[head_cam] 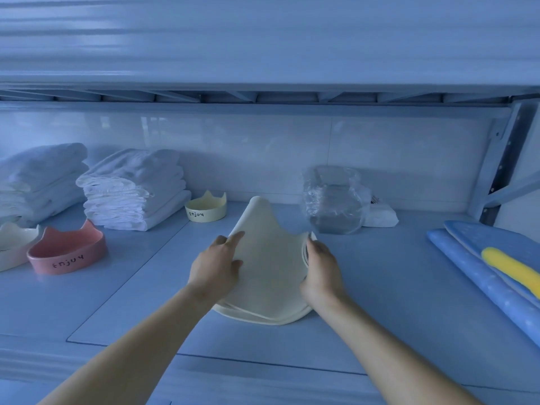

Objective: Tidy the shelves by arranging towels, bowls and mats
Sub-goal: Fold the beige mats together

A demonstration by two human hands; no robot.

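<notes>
A cream mat (pixel 267 258), bent upward like a cone, stands on the middle of the shelf (pixel 388 287). My left hand (pixel 216 267) holds its left side, fingers stretched over the surface and thumb against it. My right hand (pixel 323 270) grips the mat's layered right edge. Two stacks of folded white towels (pixel 134 191) (pixel 38 179) sit at the back left. A pink cat-ear bowl (pixel 68 252) marked "Enjoy" stands front left, a cream bowl (pixel 13 244) beside it at the left edge. A yellow cat-ear bowl (pixel 206 207) stands behind the mat.
A clear plastic-wrapped package (pixel 333 200) and a white packet (pixel 380 214) lie at the back right. Blue mats with a yellow patch (pixel 496 264) lie at the right edge. A metal shelf upright (pixel 505 153) rises at the right, and another shelf (pixel 263 95) hangs overhead.
</notes>
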